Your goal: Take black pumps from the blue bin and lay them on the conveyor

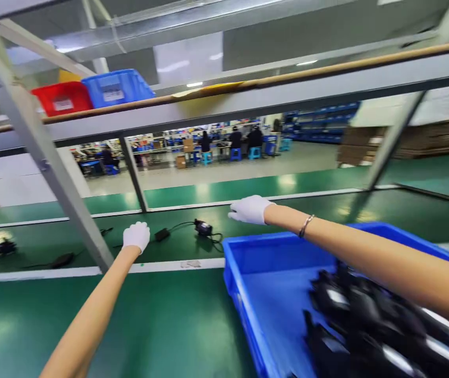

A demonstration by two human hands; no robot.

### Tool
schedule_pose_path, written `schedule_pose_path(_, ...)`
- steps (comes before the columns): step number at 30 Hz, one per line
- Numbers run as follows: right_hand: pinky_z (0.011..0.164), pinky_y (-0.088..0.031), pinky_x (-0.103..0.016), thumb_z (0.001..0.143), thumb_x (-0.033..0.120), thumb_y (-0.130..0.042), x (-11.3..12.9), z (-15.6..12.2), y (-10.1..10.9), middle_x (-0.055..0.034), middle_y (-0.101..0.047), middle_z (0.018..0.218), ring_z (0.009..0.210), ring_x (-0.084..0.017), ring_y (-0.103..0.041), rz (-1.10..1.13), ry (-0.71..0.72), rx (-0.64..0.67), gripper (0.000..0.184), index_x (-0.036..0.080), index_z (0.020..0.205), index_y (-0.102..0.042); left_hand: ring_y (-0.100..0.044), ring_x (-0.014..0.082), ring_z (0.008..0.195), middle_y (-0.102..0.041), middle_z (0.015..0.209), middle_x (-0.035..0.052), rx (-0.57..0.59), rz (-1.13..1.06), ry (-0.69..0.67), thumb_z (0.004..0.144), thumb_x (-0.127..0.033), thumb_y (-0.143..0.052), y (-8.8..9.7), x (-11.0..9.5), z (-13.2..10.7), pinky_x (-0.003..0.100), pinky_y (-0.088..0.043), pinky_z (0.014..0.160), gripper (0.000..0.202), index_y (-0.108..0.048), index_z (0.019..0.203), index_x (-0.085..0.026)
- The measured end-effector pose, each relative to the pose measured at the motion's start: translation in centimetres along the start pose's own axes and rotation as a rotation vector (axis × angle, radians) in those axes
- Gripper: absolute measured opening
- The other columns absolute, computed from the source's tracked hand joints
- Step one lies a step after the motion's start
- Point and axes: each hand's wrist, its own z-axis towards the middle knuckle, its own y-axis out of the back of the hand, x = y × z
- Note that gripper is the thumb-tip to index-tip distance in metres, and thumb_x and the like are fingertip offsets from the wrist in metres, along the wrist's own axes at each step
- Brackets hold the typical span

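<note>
Both my arms reach forward over a green conveyor belt [248, 215], each hand in a white glove. My left hand [136, 235] is curled closed on the belt, beside a black power adapter [162, 234] whose cord runs to a black charger unit [204, 227]. Whether it grips the cord is hidden. My right hand [250, 209] hovers flat, fingers stretched left, just right of the charger unit, holding nothing. A bracelet [305, 225] sits on my right wrist.
A blue bin [243, 273] of several black units [369, 320] stands at my right on the green table. A grey slanted post [47, 157] crosses left. More adapters [1, 248] lie on the belt's left. Red [63, 98] and blue [117, 87] bins sit overhead. People sit far behind.
</note>
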Motion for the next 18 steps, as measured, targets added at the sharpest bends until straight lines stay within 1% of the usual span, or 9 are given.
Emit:
schedule_pose_path(2,0.103,-0.055,-0.047,0.106,0.051,-0.057,-0.1,-4.8,0.2,-0.0104,-0.071,0.119,0.110,-0.023,-0.069,-0.012,0.004,0.073,0.042,0.014,0.121,-0.069,-0.067,0.0272,0.122,-0.068,0.138,0.0140,-0.059,-0.142,-0.120,0.107,-0.037,-0.047,2.3,-3.6,-1.6,0.049,-0.053,0.107,0.037,-0.066,0.132,-0.016)
schedule_pose_path(4,0.102,-0.055,-0.046,0.107,0.050,-0.056,0.5,-9.7,-0.6,-0.0098,-0.072,0.116,0.109,-0.022,-0.069,-0.020,0.031,0.176,0.040,0.014,0.118,-0.070,-0.064,0.0257,0.128,-0.067,0.144,0.0108,-0.089,-0.305,-0.266,0.108,-0.032,-0.036,4.3,-7.5,-4.4,0.042,-0.049,0.112,0.042,-0.067,0.134,-0.019)
schedule_pose_path(6,0.098,-0.057,-0.045,0.106,0.049,-0.059,1.3,-13.7,-2.4,-0.0088,-0.073,0.112,0.104,-0.021,-0.071,-0.027,0.052,0.299,0.038,0.014,0.115,-0.071,-0.062,0.0228,0.131,-0.069,0.142,0.0056,-0.086,-0.463,-0.412,0.107,-0.032,-0.035,5.9,-11.3,-8.2,0.035,-0.046,0.116,0.043,-0.070,0.130,-0.022)
schedule_pose_path(8,0.095,-0.059,-0.044,0.104,0.047,-0.062,1.9,-16.5,-4.8,-0.0083,-0.074,0.110,0.102,-0.021,-0.071,-0.037,0.052,0.402,0.036,0.014,0.115,-0.071,-0.064,0.0208,0.128,-0.074,0.134,0.0031,-0.050,-0.604,-0.533,0.106,-0.033,-0.040,6.8,-14.5,-12.3,0.032,-0.046,0.115,0.039,-0.073,0.123,-0.023)
schedule_pose_path(11,0.095,-0.060,-0.043,0.104,0.042,-0.064,2.4,-18.2,-7.9,-0.0082,-0.073,0.112,0.103,-0.020,-0.072,-0.027,0.036,0.468,0.032,0.013,0.116,-0.071,-0.068,0.0203,0.120,-0.078,0.124,0.0026,0.050,-0.795,-0.647,0.103,-0.032,-0.047,7.0,-17.6,-17.2,0.032,-0.049,0.112,0.032,-0.076,0.112,-0.023)
schedule_pose_path(13,0.094,-0.060,-0.041,0.104,0.040,-0.065,2.2,-18.5,-8.8,-0.0077,-0.073,0.112,0.101,-0.020,-0.071,0.009,0.033,0.454,0.030,0.013,0.117,-0.070,-0.069,0.0213,0.118,-0.079,0.120,0.0033,0.136,-0.918,-0.665,0.100,-0.031,-0.053,6.6,-18.7,-19.2,0.033,-0.048,0.114,0.027,-0.077,0.108,-0.023)
schedule_pose_path(15,0.093,-0.060,-0.040,0.103,0.040,-0.066,1.8,-18.7,-8.4,-0.0073,-0.073,0.112,0.099,-0.019,-0.071,0.056,0.024,0.387,0.030,0.013,0.116,-0.070,-0.065,0.0234,0.126,-0.076,0.128,0.0062,0.227,-1.050,-0.619,0.099,-0.029,-0.055,6.1,-19.6,-20.1,0.037,-0.043,0.120,0.025,-0.075,0.113,-0.021)
schedule_pose_path(16,0.093,-0.060,-0.040,0.104,0.039,-0.065,1.5,-19.0,-7.6,-0.0070,-0.072,0.111,0.099,-0.019,-0.071,0.079,0.014,0.331,0.029,0.013,0.116,-0.070,-0.061,0.0246,0.133,-0.072,0.137,0.0089,0.275,-1.121,-0.573,0.099,-0.027,-0.055,5.9,-20.0,-20.2,0.039,-0.039,0.124,0.029,-0.072,0.121,-0.020)
schedule_pose_path(18,0.092,-0.058,-0.039,0.106,0.038,-0.060,0.7,-20.0,-5.1,-0.0064,-0.072,0.109,0.097,-0.018,-0.070,0.120,-0.017,0.182,0.028,0.014,0.116,-0.069,-0.048,0.0263,0.148,-0.055,0.158,0.0149,0.386,-1.278,-0.457,0.102,-0.026,-0.051,5.9,-21.3,-20.3,0.043,-0.029,0.129,0.041,-0.059,0.141,-0.016)
